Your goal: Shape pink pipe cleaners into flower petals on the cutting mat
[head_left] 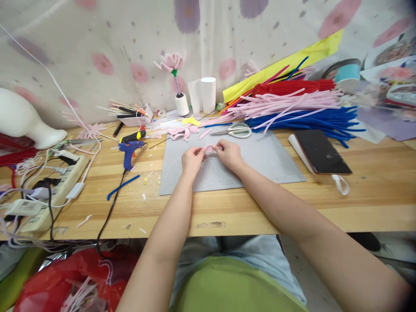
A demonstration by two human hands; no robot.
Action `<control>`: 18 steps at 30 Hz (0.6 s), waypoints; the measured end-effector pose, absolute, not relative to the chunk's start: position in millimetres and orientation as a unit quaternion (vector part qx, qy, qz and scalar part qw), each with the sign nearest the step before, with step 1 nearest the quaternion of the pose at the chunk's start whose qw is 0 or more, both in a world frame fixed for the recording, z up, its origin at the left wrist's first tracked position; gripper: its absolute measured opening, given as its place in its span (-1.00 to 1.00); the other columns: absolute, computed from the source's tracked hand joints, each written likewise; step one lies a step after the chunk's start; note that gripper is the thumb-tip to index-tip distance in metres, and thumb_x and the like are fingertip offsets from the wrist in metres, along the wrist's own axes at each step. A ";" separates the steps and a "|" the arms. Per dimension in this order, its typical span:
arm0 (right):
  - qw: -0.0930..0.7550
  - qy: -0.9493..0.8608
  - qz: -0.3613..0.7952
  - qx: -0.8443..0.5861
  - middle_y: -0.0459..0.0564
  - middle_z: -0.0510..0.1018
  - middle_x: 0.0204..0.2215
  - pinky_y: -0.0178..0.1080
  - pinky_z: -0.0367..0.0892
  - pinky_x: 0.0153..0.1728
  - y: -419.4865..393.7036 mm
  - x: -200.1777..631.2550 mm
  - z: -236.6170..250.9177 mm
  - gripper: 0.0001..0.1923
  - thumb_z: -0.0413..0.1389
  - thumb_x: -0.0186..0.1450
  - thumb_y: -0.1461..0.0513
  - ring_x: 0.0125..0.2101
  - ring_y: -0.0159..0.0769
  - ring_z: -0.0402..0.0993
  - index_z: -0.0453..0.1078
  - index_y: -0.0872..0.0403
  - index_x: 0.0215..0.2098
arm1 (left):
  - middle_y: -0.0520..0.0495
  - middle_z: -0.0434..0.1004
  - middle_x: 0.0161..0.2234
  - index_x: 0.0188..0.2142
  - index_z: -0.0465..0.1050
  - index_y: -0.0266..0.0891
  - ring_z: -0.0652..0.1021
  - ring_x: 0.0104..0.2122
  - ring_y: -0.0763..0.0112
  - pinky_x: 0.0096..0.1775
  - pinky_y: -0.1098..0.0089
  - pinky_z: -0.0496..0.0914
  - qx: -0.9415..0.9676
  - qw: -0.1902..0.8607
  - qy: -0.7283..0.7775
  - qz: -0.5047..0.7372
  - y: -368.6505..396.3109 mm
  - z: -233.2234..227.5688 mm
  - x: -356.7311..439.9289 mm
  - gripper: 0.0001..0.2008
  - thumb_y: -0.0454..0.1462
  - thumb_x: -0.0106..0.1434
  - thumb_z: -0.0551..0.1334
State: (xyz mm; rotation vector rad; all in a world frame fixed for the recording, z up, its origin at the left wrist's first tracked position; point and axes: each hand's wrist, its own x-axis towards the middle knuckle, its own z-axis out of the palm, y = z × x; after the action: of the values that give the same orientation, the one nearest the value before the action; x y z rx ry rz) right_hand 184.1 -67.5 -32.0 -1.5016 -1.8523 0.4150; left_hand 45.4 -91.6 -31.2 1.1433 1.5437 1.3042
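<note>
While the glue gun [129,149] lies idle at nine o'clock of the mat [260,160], the left hand [192,159] and right hand [230,153] meet over the mat's far middle, each pinched narrow on one end of a small pink piece [209,148] held just above it. It looks like the bending step, shaping a petal like those [183,131] lying at twelve o'clock. Next comes a firm twist, I judge, with both grips kept tight; scissors [234,130] wait at one o'clock.
</note>
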 end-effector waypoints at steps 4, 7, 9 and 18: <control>0.346 -0.734 0.182 -0.556 -0.07 0.43 -0.58 -0.32 0.03 -0.48 -68.6 182.4 -32.4 -0.72 0.00 0.20 0.06 -0.54 -0.36 0.25 0.36 0.07 -0.50 | 0.00 0.47 -0.63 -0.52 0.47 -0.26 0.50 -0.57 0.45 -0.40 0.44 0.39 0.432 0.391 0.612 0.534 -90.0 -33.0 45.3 -0.89 -0.25 0.00 0.28; 0.339 -0.730 0.206 -0.556 -0.09 0.42 -0.59 -0.32 0.04 -0.48 -68.8 180.2 -31.7 -0.73 0.01 0.20 0.06 -0.54 -0.37 0.25 0.36 0.07 -0.51 | 0.01 0.45 -0.66 -0.55 0.42 -0.29 0.51 -0.59 0.44 -0.40 0.40 0.40 0.381 0.404 0.616 0.558 -88.6 -31.2 47.1 -0.92 -0.32 0.03 0.24; 0.342 -0.721 0.220 -0.561 -0.09 0.41 -0.61 -0.32 0.04 -0.47 -68.4 179.4 -30.6 -0.75 0.03 0.19 0.09 -0.54 -0.38 0.26 0.36 0.08 -0.52 | 0.01 0.44 -0.66 -0.56 0.40 -0.31 0.50 -0.60 0.44 -0.40 0.39 0.41 0.358 0.422 0.612 0.565 -88.3 -29.3 47.7 -0.92 -0.35 0.03 0.24; 0.350 -0.716 0.225 -0.560 -0.11 0.39 -0.63 -0.34 0.04 -0.49 -62.4 182.8 -30.8 -0.78 0.06 0.17 0.13 -0.55 -0.41 0.23 0.36 0.10 -0.54 | 0.03 0.45 -0.66 -0.54 0.37 -0.31 0.52 -0.58 0.45 -0.42 0.41 0.43 0.378 0.420 0.625 0.539 -89.5 -26.4 48.6 -0.91 -0.37 0.08 0.19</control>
State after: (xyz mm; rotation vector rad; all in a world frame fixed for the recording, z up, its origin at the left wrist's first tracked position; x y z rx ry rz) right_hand 182.8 -62.4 -30.8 -1.4512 -1.8556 0.5815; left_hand 48.6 -89.5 -26.4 0.9481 1.5669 1.3502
